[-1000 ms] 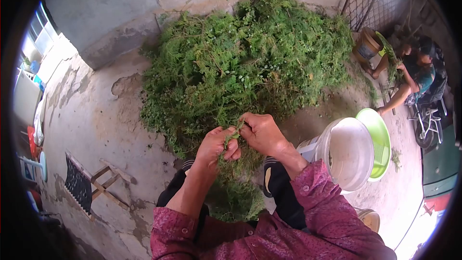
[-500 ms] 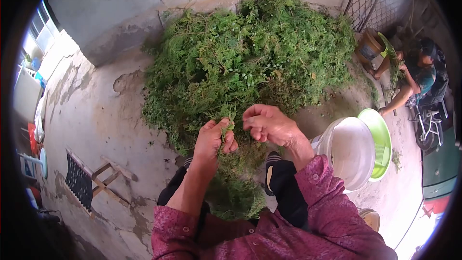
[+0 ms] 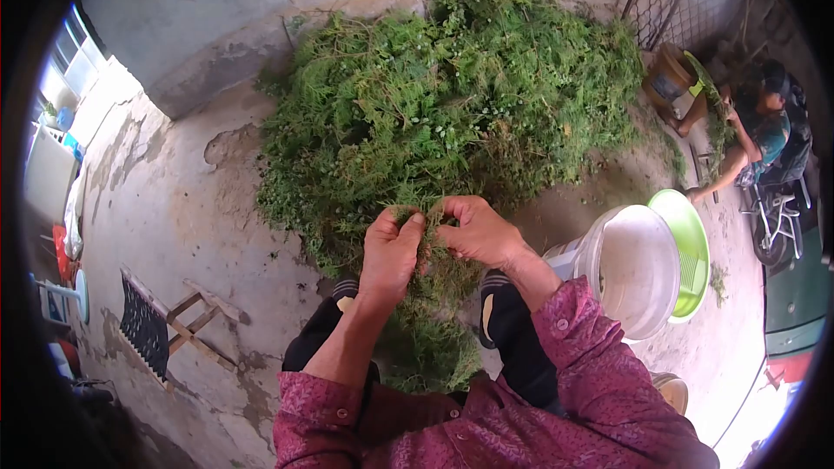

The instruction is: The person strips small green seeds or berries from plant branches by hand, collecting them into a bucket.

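On the cracked concrete floor (image 3: 174, 208) by the wall (image 3: 200, 26), my left hand (image 3: 389, 252) and right hand (image 3: 476, 230) pinch a sprig (image 3: 427, 247) before the green heap (image 3: 452, 95).

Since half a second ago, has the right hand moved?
Yes. The right hand has closed back toward the left hand on the sprig, away from the white bucket, which sits where it was.

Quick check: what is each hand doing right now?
Left hand: closed on a green sprig.
Right hand: fingers pinched on the same sprig.
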`<state>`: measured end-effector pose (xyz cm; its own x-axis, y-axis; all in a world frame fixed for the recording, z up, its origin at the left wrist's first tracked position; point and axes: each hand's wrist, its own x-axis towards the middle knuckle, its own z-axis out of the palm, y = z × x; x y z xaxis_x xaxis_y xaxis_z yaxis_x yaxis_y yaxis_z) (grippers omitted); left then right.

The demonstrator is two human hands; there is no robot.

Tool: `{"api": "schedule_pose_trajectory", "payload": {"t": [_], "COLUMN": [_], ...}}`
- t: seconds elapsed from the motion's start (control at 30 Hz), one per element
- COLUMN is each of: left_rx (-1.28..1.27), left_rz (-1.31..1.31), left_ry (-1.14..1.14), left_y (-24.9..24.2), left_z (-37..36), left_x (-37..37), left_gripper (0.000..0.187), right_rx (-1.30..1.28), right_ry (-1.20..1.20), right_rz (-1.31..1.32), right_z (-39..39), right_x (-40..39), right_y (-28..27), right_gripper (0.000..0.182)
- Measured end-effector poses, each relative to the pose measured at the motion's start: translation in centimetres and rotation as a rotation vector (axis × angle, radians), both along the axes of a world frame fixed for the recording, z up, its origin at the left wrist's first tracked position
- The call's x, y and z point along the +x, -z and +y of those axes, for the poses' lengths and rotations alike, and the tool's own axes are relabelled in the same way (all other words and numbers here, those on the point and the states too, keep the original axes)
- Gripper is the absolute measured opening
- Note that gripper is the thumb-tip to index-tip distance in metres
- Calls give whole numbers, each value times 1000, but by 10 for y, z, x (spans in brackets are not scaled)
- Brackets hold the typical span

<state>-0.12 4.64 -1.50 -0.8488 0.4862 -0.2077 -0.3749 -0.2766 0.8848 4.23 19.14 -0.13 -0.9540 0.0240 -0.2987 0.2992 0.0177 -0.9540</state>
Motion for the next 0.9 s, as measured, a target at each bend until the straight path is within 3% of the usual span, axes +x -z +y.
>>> {"api": "schedule_pose_trajectory", "payload": {"t": [0.03, 0.1, 0.2, 0.27, 0.33, 0.4, 0.5, 0.6, 0.63, 0.7, 0.73, 0.77, 0.8, 0.87, 0.9], "left_rx": [-17, -34, -8, -187, -236, -282, -431, -622, -619, -676, -607, -598, -578, -558, -419], "left_rz": [24, 48, 110, 418, 474, 532, 660, 600, 588, 785, 715, 709, 748, 660, 506], "left_ry": [22, 47, -15, 2, -4, -12, -42, 294, 296, 829, 869, 865, 711, 494, 383], "left_y": [0, 2, 10, 11, 15, 13, 4, 9, 8, 4, -3, -4, -4, -16, -13], "left_z": [-1, -1, 1, -1, -3, -4, -7, -11, -13, -12, -14, -16, -18, -24, -26], "left_x": [0, 1, 1, 0, -3, 0, 6, 10, 13, 16, 18, 16, 13, 4, 1], "left_gripper": [6, 6, 7, 10, 10, 10, 6, 17, 17, 26, 35, 35, 36, 34, 28], "right_rx": [-1, 479, 576, 589, 603, 947, 840, 769, 806, 913, 834, 845, 853, 849, 1092], "right_ry": [1, 76, 51, 54, 54, 114, 229, 383, 464, 660, 711, 795, 878, 1032, 1038], "right_rz": [-1, 352, 309, 289, 271, 361, 394, 348, 383, 432, 411, 415, 418, 80, -71], "right_z": [-2, -10, -13, -16, -18, -17, 3, 28, 41, 71, 86, 110, 137, 160, 178], "right_x": [1, 3, 6, 7, 6, 4, -2, 6, 12, 35, 50, 68, 88, 132, 153], "right_y": [4, 7, -4, -7, -4, 6, 8, -9, -9, -10, -15, -5, 11, 14, 26], "right_gripper": [9, 13, 17, 17, 17, 17, 16, 12, 12, 14, 16, 15, 15, 18, 23]}}
